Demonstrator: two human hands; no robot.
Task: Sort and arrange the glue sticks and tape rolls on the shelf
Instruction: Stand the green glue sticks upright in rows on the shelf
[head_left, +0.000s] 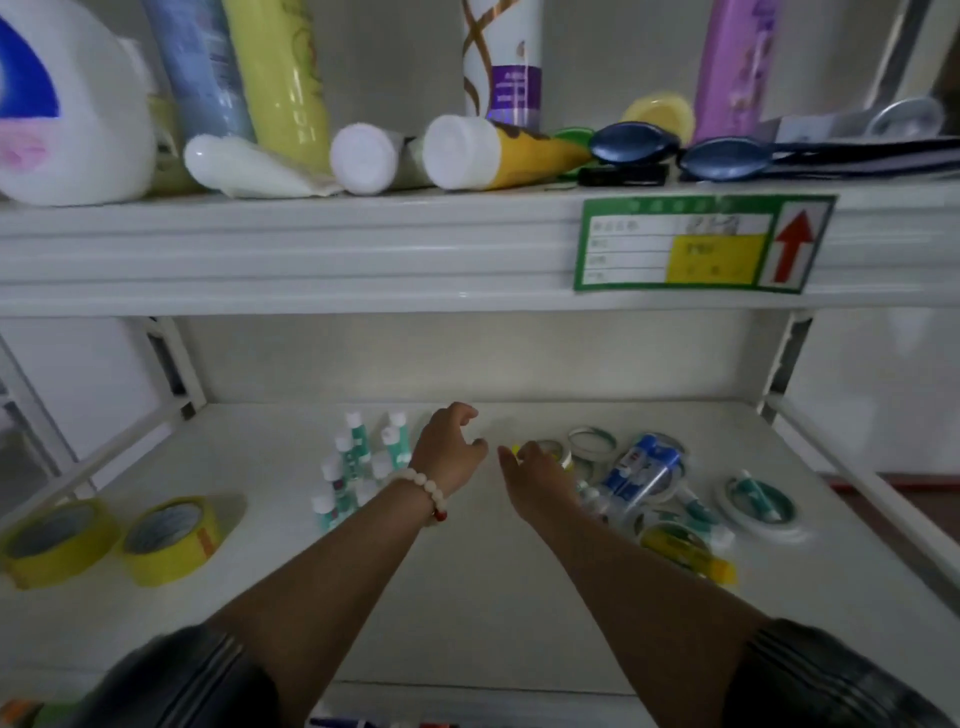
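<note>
On the white lower shelf (467, 571), several teal-and-white glue sticks (358, 467) stand upright in a cluster at the back middle. Two yellow tape rolls (171, 538) lie at the far left. My left hand (452, 452), with a bead bracelet on the wrist, hovers just right of the glue sticks, fingers loosely curled and holding nothing. My right hand (540, 483) reaches onto a small tape roll with a yellow edge (558, 454) at the left end of a mixed pile; its fingers are blurred. The pile holds thin white tape rolls (592, 441), blue glue packs (639, 467) and a yellow stick (685, 553).
The upper shelf (311, 249) overhangs close above, carrying bottles, tubes and blue swim goggles (675, 150). A green and yellow price label (701, 244) hangs on its front edge. Metal brackets flank the lower shelf at both sides.
</note>
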